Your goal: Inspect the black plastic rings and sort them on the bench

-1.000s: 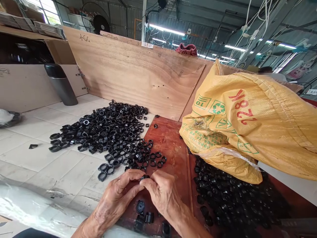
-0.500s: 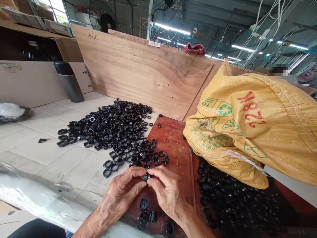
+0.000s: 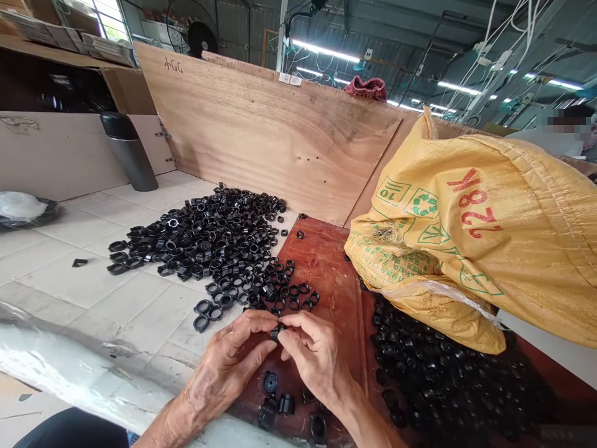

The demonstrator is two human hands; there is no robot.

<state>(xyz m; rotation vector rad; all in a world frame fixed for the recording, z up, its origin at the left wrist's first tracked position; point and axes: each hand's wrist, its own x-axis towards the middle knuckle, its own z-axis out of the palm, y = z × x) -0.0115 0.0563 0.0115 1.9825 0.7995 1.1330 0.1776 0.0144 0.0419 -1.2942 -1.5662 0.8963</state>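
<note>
Between the fingertips of both hands is a small black plastic part (image 3: pixel 275 334), mostly covered by the fingers. My left hand (image 3: pixel 228 358) pinches it from the left. My right hand (image 3: pixel 313 356) pinches it from the right, its thumb laid against the near side. Just below the hands, several black plastic parts (image 3: pixel 286 404) rest on the reddish-brown board (image 3: pixel 326 261). One of them, a round piece (image 3: pixel 270 383), shows a ridged face. Beyond my fingers lies a big pile of black plastic rings (image 3: pixel 205 233), its loose near edge close to my fingertips.
A yellow woven sack (image 3: pixel 448 230) leans at the right, above a dark heap of black parts (image 3: pixel 443 379). A plywood panel (image 3: pixel 261 130) stands across the back. At the left are a dark bottle (image 3: pixel 129 152) and a plastic-wrapped roll (image 3: pixel 84 386) along the near edge.
Both hands stay in nearly the same place with the black part between them. The fingers of my right hand have shifted slightly around it.
</note>
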